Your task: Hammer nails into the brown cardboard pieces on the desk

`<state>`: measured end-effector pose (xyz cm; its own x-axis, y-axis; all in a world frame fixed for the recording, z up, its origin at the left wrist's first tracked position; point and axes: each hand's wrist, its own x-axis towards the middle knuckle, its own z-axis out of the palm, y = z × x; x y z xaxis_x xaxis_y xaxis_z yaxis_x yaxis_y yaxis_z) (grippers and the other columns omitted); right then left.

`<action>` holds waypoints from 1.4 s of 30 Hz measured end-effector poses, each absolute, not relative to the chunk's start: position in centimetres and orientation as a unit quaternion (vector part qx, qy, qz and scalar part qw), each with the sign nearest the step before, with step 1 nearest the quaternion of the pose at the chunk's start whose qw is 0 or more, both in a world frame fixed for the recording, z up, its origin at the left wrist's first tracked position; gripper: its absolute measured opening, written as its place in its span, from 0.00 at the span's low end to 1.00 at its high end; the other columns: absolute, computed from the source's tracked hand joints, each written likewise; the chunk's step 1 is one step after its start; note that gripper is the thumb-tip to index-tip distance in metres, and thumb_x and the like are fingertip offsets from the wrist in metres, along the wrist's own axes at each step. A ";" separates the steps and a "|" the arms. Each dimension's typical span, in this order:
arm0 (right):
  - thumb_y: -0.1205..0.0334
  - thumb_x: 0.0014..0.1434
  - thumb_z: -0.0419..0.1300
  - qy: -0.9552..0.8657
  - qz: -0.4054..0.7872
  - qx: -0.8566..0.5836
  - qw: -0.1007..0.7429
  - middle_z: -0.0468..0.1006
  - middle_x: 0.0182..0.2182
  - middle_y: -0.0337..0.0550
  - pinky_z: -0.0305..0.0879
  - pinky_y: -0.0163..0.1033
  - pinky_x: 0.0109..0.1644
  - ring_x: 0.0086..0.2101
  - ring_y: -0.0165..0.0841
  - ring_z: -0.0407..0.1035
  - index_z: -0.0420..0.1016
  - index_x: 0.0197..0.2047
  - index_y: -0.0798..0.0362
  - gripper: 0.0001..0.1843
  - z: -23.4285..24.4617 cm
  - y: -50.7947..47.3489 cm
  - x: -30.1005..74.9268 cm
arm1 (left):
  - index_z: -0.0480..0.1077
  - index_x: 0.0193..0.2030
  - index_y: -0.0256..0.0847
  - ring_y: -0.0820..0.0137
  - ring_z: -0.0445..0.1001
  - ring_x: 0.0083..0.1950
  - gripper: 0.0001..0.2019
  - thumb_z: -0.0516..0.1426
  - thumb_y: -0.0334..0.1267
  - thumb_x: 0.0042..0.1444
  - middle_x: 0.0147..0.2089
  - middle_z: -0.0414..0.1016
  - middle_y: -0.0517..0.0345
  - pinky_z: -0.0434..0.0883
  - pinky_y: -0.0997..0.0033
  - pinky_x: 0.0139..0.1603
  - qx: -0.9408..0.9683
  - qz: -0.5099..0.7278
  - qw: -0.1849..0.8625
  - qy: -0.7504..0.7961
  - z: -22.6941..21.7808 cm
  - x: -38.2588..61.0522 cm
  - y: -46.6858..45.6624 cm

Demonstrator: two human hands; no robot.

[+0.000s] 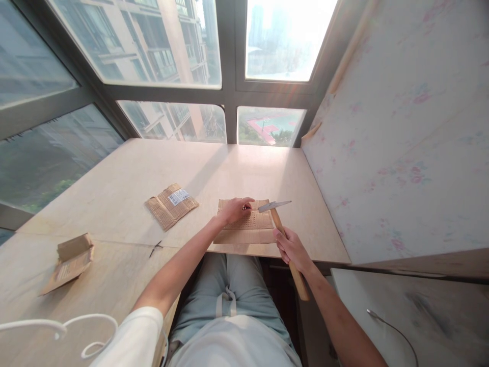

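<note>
Hammer (278, 220): its metal head was held over the right part of the cardboard sheet (244, 237); its wooden handle was slanted down past the table's front edge.
Right hand (292, 250): was clenched around the handle, about midway along it.
Sheet: was laid on the table (244, 171) close to the front edge, with rows of small dark dots shown across its middle.
Left hand (234, 211): was placed over the sheet's upper middle, fingertips drawn together; whether anything was pinched there could not be told, the detail being too small.
Labelled cardboard (171, 208): was left to the left of the sheet, well apart, with a white label stuck on it.
Dark slender item (155, 248): was seen nearer the front edge, below that piece.
Folded cardboard (72, 265): was stood partly open farther left.
White cable (91, 316): was looped at the lower left.
Windows (225, 94): were set behind the table.
</note>
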<state>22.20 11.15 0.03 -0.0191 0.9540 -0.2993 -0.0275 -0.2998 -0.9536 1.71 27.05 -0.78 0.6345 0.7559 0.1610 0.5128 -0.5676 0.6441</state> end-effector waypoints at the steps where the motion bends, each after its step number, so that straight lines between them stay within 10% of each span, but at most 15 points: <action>1: 0.38 0.56 0.58 -0.415 0.581 -0.560 0.421 0.55 0.15 0.23 0.45 0.26 0.08 0.09 0.19 0.49 0.56 0.30 0.49 0.25 0.0 11.1 22.2 | 0.69 0.54 0.43 0.69 0.78 0.41 0.18 0.57 0.32 0.56 0.41 0.81 0.58 0.72 0.70 0.46 0.854 0.222 0.291 0.370 -0.9 1.7 27.1; 42: 0.39 0.58 0.58 -0.425 0.564 -0.579 0.408 0.56 0.16 0.24 0.47 0.26 0.08 0.09 0.19 0.50 0.57 0.30 0.50 0.24 0.7 12.2 20.9 | 0.77 0.37 0.42 0.67 0.70 0.41 0.05 0.59 0.32 0.56 0.36 0.76 0.56 0.67 0.67 0.44 0.843 0.323 0.286 0.321 -2.4 0.6 27.0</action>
